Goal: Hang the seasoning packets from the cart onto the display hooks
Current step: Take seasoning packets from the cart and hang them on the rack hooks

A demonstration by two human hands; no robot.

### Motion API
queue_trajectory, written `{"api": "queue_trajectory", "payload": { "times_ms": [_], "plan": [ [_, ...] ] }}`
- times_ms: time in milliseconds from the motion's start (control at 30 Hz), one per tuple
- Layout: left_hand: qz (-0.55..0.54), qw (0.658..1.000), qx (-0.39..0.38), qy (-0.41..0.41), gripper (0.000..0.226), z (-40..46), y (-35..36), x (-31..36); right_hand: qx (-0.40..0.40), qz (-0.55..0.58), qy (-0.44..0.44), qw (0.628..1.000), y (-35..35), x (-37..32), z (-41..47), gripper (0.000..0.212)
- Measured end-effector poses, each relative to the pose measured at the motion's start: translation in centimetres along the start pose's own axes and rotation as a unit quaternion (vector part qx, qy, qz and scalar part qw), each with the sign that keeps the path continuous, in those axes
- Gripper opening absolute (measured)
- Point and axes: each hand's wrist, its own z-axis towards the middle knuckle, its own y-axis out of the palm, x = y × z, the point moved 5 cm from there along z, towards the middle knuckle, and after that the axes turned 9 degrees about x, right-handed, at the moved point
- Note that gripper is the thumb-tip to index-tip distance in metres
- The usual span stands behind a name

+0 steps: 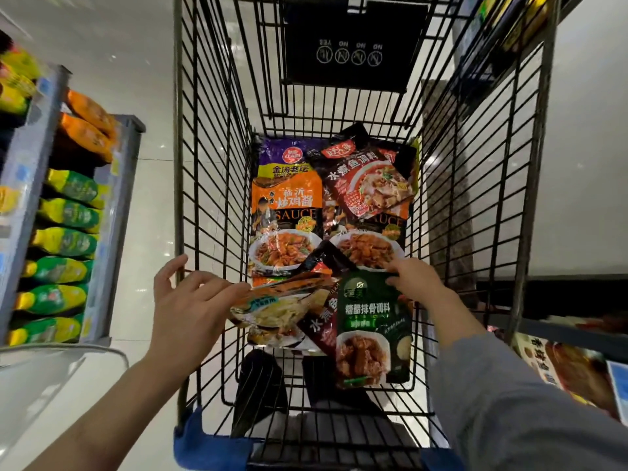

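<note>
Green and glossy, the rib-seasoning packet lies at the near end of the cart, partly over a dark red fish-seasoning packet and beside a pale crinkled packet. The right hand reaches down into the basket and its fingers pinch the green packet at its top edge. The left hand hovers over the cart's left side with fingers spread, fingertips touching the pale packet's upper corner; whether it has any real grip there I cannot tell. Further in, two orange-and-purple sauce packets lie side by side with a second red fish-seasoning packet slanted across them. Outside the wire walls, a shelf of yellow-and-green bottles stands on the left and boxed goods on the right. No display hooks are in view. This looks like the picking-up step, early in the task, with most packets unhung. Next, the packet needs lifting clear of the pile and turning so its hang hole meets a hook.
</note>
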Motion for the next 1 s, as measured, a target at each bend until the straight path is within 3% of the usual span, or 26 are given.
{"api": "queue_trajectory", "payload": {
  "times_ms": [333, 500, 800, 1000],
  "plan": [
    [0.016, 0.999, -0.051, -0.004, 0.034, 0.5, 0.2, 0.3, 0.132, 0.135, -0.004, 0.982, -7.8, -2.1, -4.4, 0.029],
    [0.02, 0.999, -0.049, -0.008, 0.035, 0.5, 0.2, 0.4, 0.21, 0.145, -0.002, 0.967, -11.4, -2.1, -2.9, 0.025],
    [0.029, 0.998, -0.051, -0.02, 0.028, 0.5, 0.4, 0.2, 0.218, 0.213, 0.062, 0.95, -11.7, -1.0, 3.1, 0.029],
    [0.032, 0.998, -0.046, -0.011, 0.03, 0.5, 0.4, 0.3, 0.257, 0.209, 0.047, 0.942, -11.1, -1.2, 2.4, 0.028]
  ]
}}
